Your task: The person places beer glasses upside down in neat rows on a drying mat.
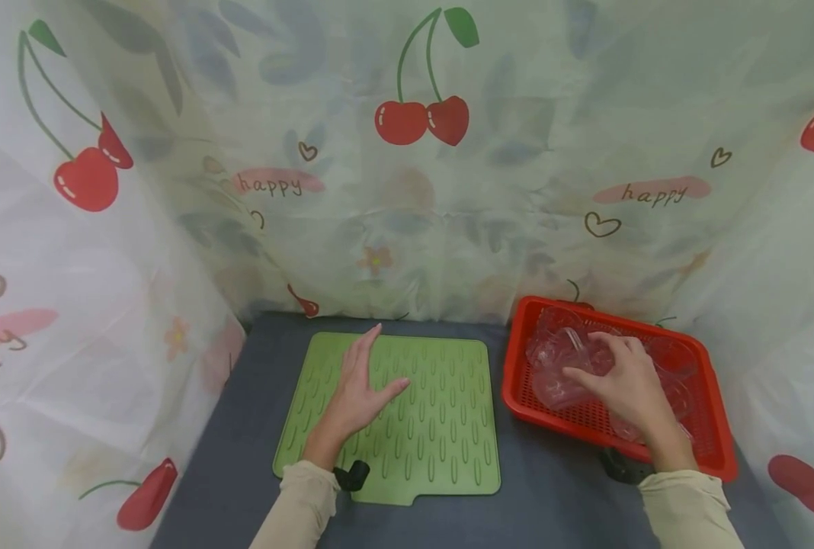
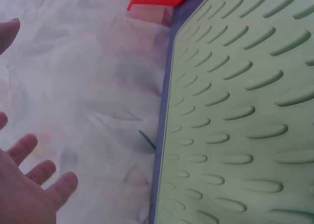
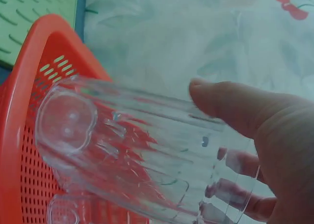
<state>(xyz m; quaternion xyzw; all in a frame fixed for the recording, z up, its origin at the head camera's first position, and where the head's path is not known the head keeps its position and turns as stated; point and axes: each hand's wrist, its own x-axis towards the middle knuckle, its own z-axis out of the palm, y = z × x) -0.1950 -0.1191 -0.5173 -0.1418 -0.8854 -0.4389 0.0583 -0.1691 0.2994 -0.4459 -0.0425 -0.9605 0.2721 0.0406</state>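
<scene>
My right hand point(image 1: 629, 385) grips a clear drinking glass point(image 3: 132, 140) near its rim, over the red basket point(image 1: 719, 427). The thumb lies along one side, and the fingers show through the wall on the other side. In the right wrist view the glass is tilted, its squarish base towards the basket's wall. More clear glassware point(image 1: 674, 362) lies in the basket, its pieces hard to tell apart. My left hand point(image 1: 359, 393) hovers above the green draining mat point(image 1: 441, 427), fingers spread and thumb apart, holding nothing.
A dark grey tabletop point(image 1: 222, 465) lies under the mat and basket. Patterned curtain point(image 1: 407, 229) with cherries closes off the back and both sides. A dark object point(image 1: 623, 467) shows beside my right wrist, below the basket's front edge.
</scene>
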